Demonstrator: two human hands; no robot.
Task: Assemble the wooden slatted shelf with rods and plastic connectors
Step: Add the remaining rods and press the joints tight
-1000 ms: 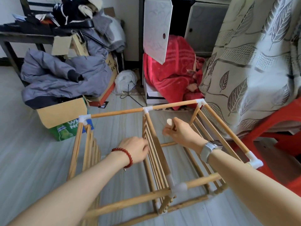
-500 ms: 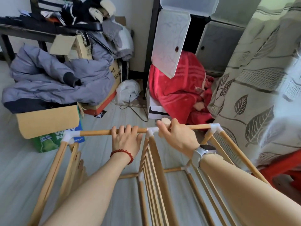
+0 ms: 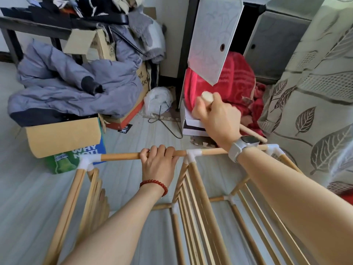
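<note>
The wooden shelf frame [image 3: 198, 190] lies on its side on the floor, its rods joined by white plastic connectors. My left hand [image 3: 158, 163] grips the top horizontal rod [image 3: 122, 156] just left of the middle T-connector [image 3: 192, 154]. A corner connector [image 3: 87, 161] sits at the rod's left end and another [image 3: 275, 150] at the right. My right hand [image 3: 217, 117] is raised above the frame and holds a loose wooden rod [image 3: 252, 133] in its fist, the rounded end [image 3: 207, 96] sticking out on top. Slatted panels [image 3: 95, 203] hang below.
A cardboard box [image 3: 63, 136] and a pile of grey jackets [image 3: 72, 87] stand at the left. A red blanket [image 3: 235, 87] spills from a cabinet with an open white door [image 3: 212, 39]. A leaf-patterned curtain [image 3: 315, 104] hangs at the right.
My left hand moved from the slats up onto the top rod and gripped it. My right hand has lifted from the rod, raising the loose wooden rod above the frame.
</note>
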